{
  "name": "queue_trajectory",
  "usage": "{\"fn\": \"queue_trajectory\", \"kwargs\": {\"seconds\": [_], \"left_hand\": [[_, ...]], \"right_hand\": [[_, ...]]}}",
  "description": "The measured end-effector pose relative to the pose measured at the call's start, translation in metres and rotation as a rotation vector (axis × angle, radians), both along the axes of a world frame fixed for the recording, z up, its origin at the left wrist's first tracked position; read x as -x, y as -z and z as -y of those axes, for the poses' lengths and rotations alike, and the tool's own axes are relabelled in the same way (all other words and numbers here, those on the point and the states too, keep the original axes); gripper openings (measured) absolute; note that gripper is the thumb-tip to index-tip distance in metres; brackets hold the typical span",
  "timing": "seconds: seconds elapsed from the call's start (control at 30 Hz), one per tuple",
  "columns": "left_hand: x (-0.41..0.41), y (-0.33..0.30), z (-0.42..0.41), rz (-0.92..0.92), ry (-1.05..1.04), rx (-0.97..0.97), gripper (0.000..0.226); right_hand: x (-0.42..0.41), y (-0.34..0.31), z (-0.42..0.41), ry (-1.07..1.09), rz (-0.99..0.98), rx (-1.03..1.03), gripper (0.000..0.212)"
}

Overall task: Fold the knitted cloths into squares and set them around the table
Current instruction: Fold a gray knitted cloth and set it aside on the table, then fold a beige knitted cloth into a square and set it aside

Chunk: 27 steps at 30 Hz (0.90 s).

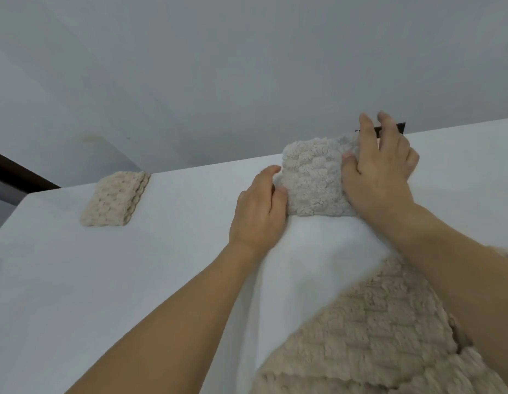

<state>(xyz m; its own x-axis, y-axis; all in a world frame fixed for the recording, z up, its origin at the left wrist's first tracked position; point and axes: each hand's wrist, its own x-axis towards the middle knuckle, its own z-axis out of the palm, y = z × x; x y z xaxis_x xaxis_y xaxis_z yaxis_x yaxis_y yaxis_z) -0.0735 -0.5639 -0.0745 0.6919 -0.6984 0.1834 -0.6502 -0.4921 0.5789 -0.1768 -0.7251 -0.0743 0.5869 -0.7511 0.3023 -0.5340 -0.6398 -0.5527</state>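
Note:
A grey-beige knitted cloth, folded into a square, lies near the far edge of the white table. My left hand pinches its left edge between thumb and fingers. My right hand rests on its right side, thumb on the cloth and fingers spread and raised. A second folded beige cloth lies at the table's far left corner. A pile of unfolded beige knitted cloth lies near me at the lower right, partly under my right forearm.
A small dark object shows at the table's far edge behind my right fingers. Beyond the table is a plain grey wall, with a dark strip at the far left.

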Motion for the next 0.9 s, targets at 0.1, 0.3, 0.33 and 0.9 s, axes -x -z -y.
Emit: {"fn": "queue_trajectory", "kwargs": {"seconds": [0.1,0.3,0.33,0.9], "left_hand": [[0.007,-0.003,-0.006,-0.167,-0.117,0.087,0.028],[0.052,-0.014,-0.07,-0.305,-0.001,0.009,0.01],[0.064,-0.016,-0.088,-0.273,0.059,-0.047,0.012],[0.081,-0.041,-0.217,-0.598,-0.212,0.303,0.018]], "right_hand": [[0.02,-0.009,-0.03,-0.092,0.086,0.147,0.055],[0.042,-0.012,-0.074,-0.289,0.02,0.219,0.041],[0.046,-0.01,-0.08,-0.298,0.0,0.201,0.04],[0.089,-0.024,-0.198,-0.581,-0.259,0.42,0.053]]}}
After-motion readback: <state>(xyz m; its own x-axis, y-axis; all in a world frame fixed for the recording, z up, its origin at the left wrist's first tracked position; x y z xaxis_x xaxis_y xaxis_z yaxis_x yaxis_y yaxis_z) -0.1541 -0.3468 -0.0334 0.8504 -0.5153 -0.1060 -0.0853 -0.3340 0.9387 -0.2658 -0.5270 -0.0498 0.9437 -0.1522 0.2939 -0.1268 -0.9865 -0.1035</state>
